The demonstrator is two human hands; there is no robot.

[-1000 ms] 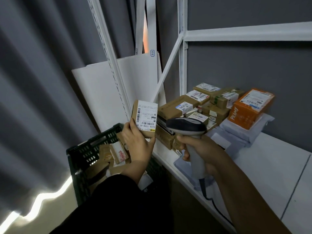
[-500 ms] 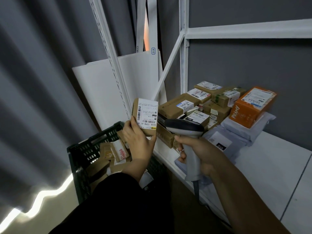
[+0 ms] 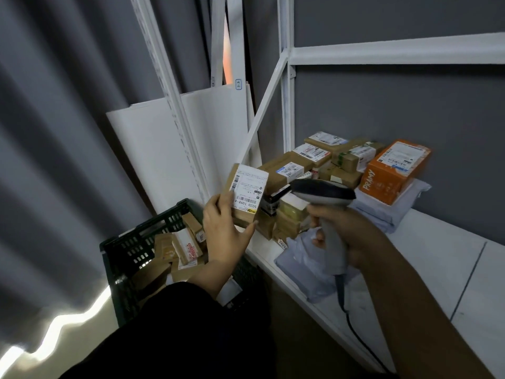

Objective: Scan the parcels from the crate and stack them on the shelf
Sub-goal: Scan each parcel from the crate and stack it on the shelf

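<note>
Left hand [image 3: 222,231] pinches parcel [image 3: 244,194] — scanner [image 3: 322,194] just beside.

Left hand [image 3: 224,231] holds a small brown cardboard parcel [image 3: 247,195] up, white barcode label facing the camera. Fingers [image 3: 216,204] are on its left edge, thumb at the lower right corner. Right hand [image 3: 345,234] grips a grey handheld barcode scanner [image 3: 325,192] by the handle, with the head pointing left, just beside the parcel. A black cable [image 3: 363,341] trails from the handle over the white metal shelf [image 3: 426,258]. Dark green plastic crate [image 3: 131,250] sits lower left with brown boxes inside. On the shelf is a pile of brown labelled parcels [image 3: 341,162]. An orange cardboard box [image 3: 393,170] lies tilted on pale plastic mailer bags [image 3: 382,212]. A white board [image 3: 153,149] leans behind the crate.
</note>
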